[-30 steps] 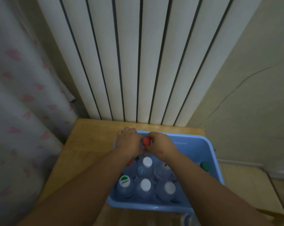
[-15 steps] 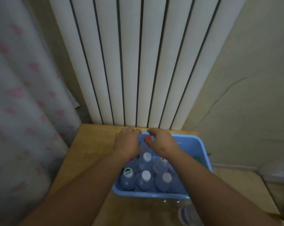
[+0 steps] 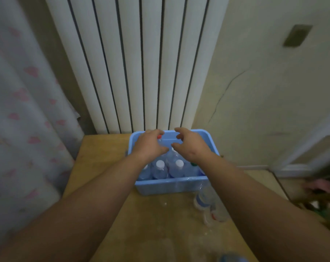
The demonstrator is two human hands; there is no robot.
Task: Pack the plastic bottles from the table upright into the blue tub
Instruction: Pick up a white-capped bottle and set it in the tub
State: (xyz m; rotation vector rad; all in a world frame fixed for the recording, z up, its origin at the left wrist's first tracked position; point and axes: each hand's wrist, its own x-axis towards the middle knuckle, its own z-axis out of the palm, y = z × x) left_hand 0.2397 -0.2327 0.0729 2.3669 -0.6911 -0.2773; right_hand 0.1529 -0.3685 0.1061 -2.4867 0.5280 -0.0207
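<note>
The blue tub [image 3: 171, 185] stands at the back of the wooden table [image 3: 103, 167] and holds several clear bottles upright, two with white caps [image 3: 160, 164] [image 3: 179, 163] and one with a green cap [image 3: 193, 164]. My left hand [image 3: 150, 145] curls around a red-capped bottle [image 3: 159, 137] at the tub's back left. My right hand [image 3: 191, 145] hovers over the tub's back right, fingers spread, holding nothing. Clear bottles [image 3: 205, 199] [image 3: 216, 214] lie on the table just in front of the tub's right corner.
A white ribbed radiator [image 3: 141, 63] rises right behind the table. A curtain with pink hearts [image 3: 24, 110] hangs at the left. A cracked wall [image 3: 255, 91] is at the right. A blue-capped object [image 3: 232, 259] shows at the bottom edge.
My right hand has come off the red cap and opened, drifting right. My left hand stays on the red-capped bottle. The view pulled back, showing bottles lying on the table.
</note>
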